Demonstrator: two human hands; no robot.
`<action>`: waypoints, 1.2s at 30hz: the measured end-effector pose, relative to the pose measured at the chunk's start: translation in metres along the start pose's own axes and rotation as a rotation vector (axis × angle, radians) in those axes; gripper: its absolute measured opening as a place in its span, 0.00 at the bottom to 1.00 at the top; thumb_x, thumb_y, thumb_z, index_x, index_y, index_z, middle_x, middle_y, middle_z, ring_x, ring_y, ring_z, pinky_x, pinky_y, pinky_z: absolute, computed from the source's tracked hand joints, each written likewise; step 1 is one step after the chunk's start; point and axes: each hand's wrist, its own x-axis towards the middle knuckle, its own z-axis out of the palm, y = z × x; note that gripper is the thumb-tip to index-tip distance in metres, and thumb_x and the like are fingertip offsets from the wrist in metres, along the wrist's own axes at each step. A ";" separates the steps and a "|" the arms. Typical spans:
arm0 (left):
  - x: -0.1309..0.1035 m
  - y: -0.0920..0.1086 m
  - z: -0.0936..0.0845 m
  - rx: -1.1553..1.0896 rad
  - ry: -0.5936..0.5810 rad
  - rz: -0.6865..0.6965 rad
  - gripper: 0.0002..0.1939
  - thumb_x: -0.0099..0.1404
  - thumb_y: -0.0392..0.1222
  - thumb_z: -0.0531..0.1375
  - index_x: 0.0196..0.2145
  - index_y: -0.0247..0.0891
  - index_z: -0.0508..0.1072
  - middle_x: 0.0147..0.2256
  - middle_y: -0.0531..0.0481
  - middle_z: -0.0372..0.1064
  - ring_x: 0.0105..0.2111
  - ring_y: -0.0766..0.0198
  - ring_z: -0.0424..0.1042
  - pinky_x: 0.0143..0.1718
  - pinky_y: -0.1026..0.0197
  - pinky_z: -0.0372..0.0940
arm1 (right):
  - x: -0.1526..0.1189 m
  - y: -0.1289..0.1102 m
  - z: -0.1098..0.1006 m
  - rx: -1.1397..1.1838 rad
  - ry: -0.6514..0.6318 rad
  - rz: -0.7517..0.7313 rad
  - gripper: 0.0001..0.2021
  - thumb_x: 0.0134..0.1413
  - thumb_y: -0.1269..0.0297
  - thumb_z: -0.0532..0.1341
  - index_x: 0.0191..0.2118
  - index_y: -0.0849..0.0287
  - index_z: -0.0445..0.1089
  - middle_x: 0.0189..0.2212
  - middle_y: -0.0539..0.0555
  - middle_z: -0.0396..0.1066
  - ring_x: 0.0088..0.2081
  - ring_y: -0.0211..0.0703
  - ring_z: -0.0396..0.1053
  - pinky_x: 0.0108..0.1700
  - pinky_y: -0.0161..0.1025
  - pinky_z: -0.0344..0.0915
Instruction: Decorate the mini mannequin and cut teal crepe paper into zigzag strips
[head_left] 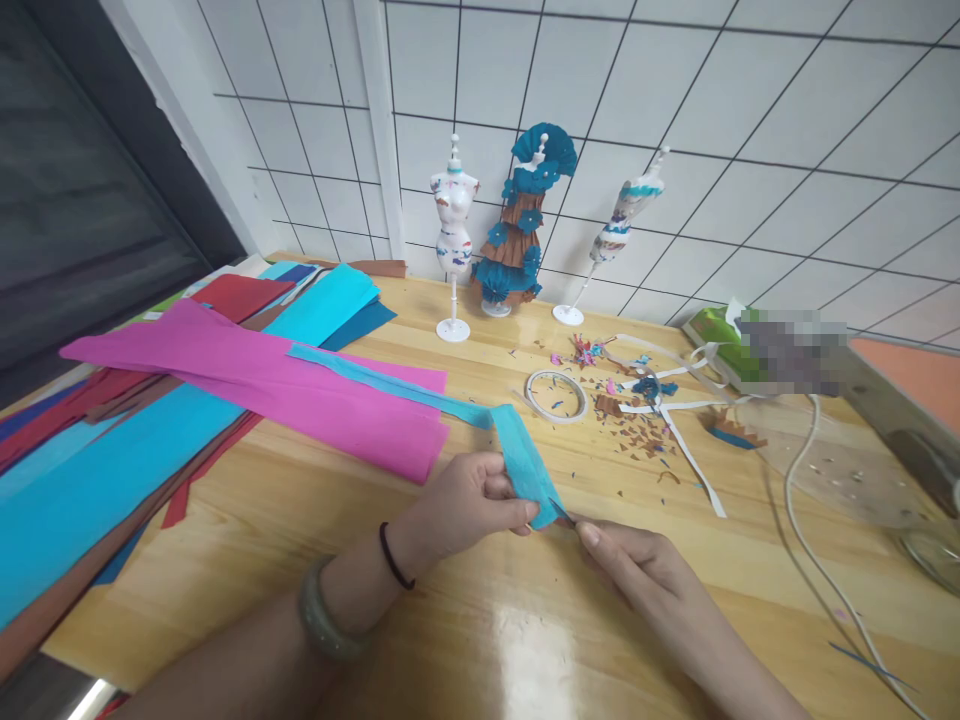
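A folded strip of light-blue crepe paper (pixel 523 455) is pinched near its lower end by my left hand (pixel 480 500), thumb on top. From its upper end a long narrow tail of the same paper runs left across a magenta sheet (pixel 322 390). My right hand (pixel 645 565) is closed on small scissors (pixel 564 513); their handles are hidden inside the fingers. The blades meet the strip's right edge close to the lower end, just beside my left thumb.
Stacked coloured crepe sheets (pixel 150 450) cover the left side. At the back stand a bare mannequin (pixel 454 220), one in a blue-brown paper dress (pixel 517 230) and a leaning one (pixel 626 215). A tape roll (pixel 556 397), paper scraps (pixel 637 435) and a white cable (pixel 796 510) lie right.
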 end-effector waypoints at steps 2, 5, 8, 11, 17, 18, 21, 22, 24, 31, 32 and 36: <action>0.000 0.001 0.001 0.015 0.005 -0.015 0.13 0.49 0.40 0.66 0.32 0.30 0.73 0.30 0.46 0.73 0.29 0.66 0.70 0.32 0.64 0.66 | 0.000 0.001 0.000 -0.002 0.014 -0.009 0.21 0.58 0.52 0.51 0.18 0.57 0.59 0.17 0.45 0.42 0.21 0.35 0.40 0.23 0.35 0.42; -0.001 0.001 0.001 0.029 0.008 -0.036 0.14 0.50 0.40 0.66 0.32 0.29 0.73 0.31 0.44 0.74 0.29 0.66 0.70 0.32 0.63 0.67 | 0.000 0.001 0.000 0.000 0.030 -0.016 0.20 0.58 0.52 0.51 0.20 0.57 0.64 0.14 0.44 0.44 0.20 0.35 0.41 0.22 0.35 0.41; -0.001 -0.001 0.001 0.005 -0.005 -0.052 0.14 0.50 0.40 0.66 0.33 0.29 0.74 0.31 0.43 0.74 0.30 0.66 0.71 0.32 0.63 0.67 | 0.000 -0.001 0.000 0.017 0.047 -0.027 0.21 0.58 0.53 0.51 0.18 0.56 0.62 0.13 0.44 0.46 0.19 0.35 0.42 0.22 0.35 0.42; -0.001 -0.005 0.001 -0.033 -0.008 -0.064 0.15 0.49 0.40 0.67 0.35 0.30 0.74 0.33 0.43 0.75 0.31 0.64 0.72 0.33 0.62 0.68 | 0.001 -0.003 0.000 0.041 0.064 -0.047 0.21 0.58 0.54 0.52 0.16 0.56 0.60 0.12 0.45 0.49 0.18 0.35 0.44 0.21 0.34 0.44; 0.000 -0.010 0.003 -0.045 -0.036 -0.070 0.16 0.50 0.43 0.66 0.35 0.31 0.75 0.33 0.42 0.75 0.33 0.61 0.74 0.33 0.62 0.69 | 0.002 -0.001 -0.001 0.049 0.073 -0.060 0.22 0.58 0.53 0.52 0.16 0.56 0.56 0.14 0.45 0.47 0.19 0.35 0.45 0.21 0.34 0.44; 0.000 -0.009 0.004 -0.045 -0.037 -0.074 0.16 0.50 0.43 0.66 0.35 0.31 0.75 0.33 0.42 0.75 0.33 0.62 0.74 0.33 0.62 0.69 | 0.002 -0.001 -0.001 0.051 0.072 -0.059 0.22 0.58 0.53 0.52 0.16 0.56 0.56 0.14 0.45 0.47 0.19 0.35 0.44 0.21 0.34 0.44; 0.000 -0.006 0.005 -0.048 -0.039 -0.084 0.15 0.50 0.43 0.66 0.34 0.30 0.76 0.32 0.43 0.75 0.32 0.63 0.73 0.33 0.63 0.69 | 0.003 -0.002 -0.001 0.060 0.077 -0.047 0.22 0.58 0.53 0.52 0.16 0.56 0.54 0.14 0.45 0.47 0.19 0.35 0.44 0.21 0.34 0.43; -0.001 -0.006 0.005 -0.049 -0.040 -0.086 0.15 0.50 0.43 0.66 0.33 0.30 0.76 0.31 0.43 0.74 0.32 0.63 0.73 0.32 0.63 0.68 | 0.003 -0.002 0.000 0.065 0.081 -0.040 0.22 0.58 0.53 0.52 0.16 0.56 0.54 0.14 0.45 0.46 0.19 0.35 0.44 0.21 0.34 0.43; -0.001 -0.004 0.005 -0.055 -0.040 -0.093 0.14 0.49 0.43 0.66 0.32 0.30 0.76 0.31 0.44 0.74 0.31 0.63 0.73 0.32 0.63 0.68 | 0.003 -0.003 0.000 0.073 0.082 -0.031 0.22 0.58 0.53 0.52 0.16 0.56 0.55 0.14 0.44 0.47 0.19 0.35 0.44 0.21 0.34 0.43; -0.002 -0.004 0.005 -0.060 -0.011 -0.110 0.16 0.49 0.44 0.67 0.32 0.29 0.75 0.30 0.43 0.74 0.31 0.63 0.73 0.32 0.62 0.68 | 0.002 -0.001 0.000 0.082 0.065 -0.012 0.22 0.58 0.51 0.51 0.17 0.56 0.54 0.14 0.44 0.46 0.19 0.35 0.43 0.22 0.34 0.43; -0.002 -0.005 0.005 -0.060 -0.013 -0.112 0.16 0.49 0.44 0.67 0.32 0.29 0.75 0.30 0.43 0.74 0.31 0.62 0.73 0.33 0.62 0.68 | 0.002 -0.001 -0.001 0.084 0.066 -0.010 0.22 0.58 0.51 0.51 0.17 0.56 0.54 0.15 0.44 0.46 0.19 0.35 0.43 0.22 0.34 0.44; -0.002 -0.005 0.005 -0.063 -0.020 -0.119 0.16 0.49 0.45 0.66 0.32 0.29 0.76 0.31 0.42 0.74 0.32 0.61 0.73 0.34 0.61 0.68 | 0.002 -0.001 0.000 0.093 0.077 -0.011 0.22 0.58 0.51 0.52 0.17 0.56 0.55 0.14 0.44 0.47 0.19 0.35 0.44 0.23 0.34 0.46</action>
